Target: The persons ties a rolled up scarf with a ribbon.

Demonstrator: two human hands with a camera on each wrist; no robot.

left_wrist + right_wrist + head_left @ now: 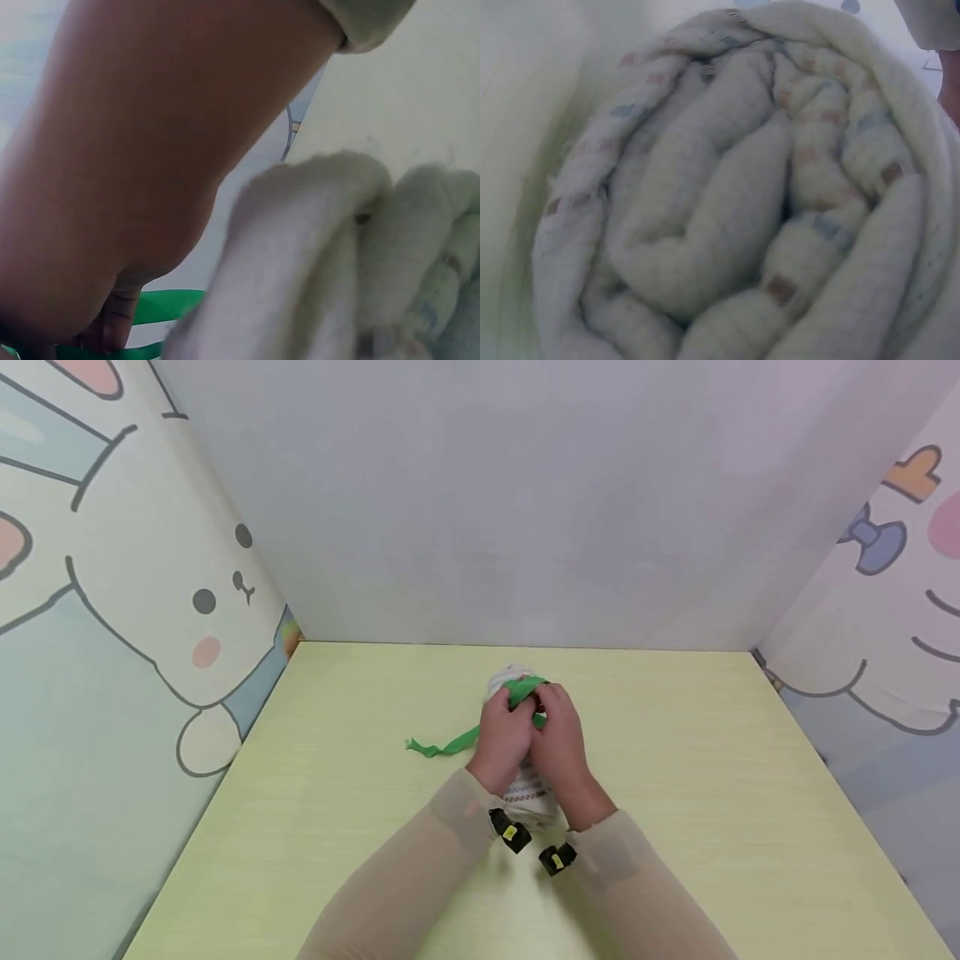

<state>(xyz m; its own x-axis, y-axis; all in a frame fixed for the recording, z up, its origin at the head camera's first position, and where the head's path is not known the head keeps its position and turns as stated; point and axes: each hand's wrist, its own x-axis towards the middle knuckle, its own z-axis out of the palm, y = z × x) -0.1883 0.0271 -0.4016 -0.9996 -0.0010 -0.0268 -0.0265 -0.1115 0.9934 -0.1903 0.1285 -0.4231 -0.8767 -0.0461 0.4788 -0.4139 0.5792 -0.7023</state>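
A white cloth rolled into a bundle [531, 806], with rows of small coloured marks, lies lengthwise on the table under both hands. Its spiral end [727, 202] fills the right wrist view. Around its upper part runs a green ribbon [453, 745], one loose end trailing to the left on the table. My left hand [504, 739] grips the ribbon with curled fingers. Close against it, my right hand [561, 743] also pinches the ribbon. The fingertips mostly hide each other, so the ribbon's crossing cannot be seen. In the left wrist view, strands of ribbon [169, 305] show beside the fingers.
The pale yellow table [337, 843] extends around the bundle. A plain grey-white wall [487, 527] stands behind it, with cartoon-printed panels on the left [142, 610] and right [847, 618]. A small black camera is strapped at each wrist.
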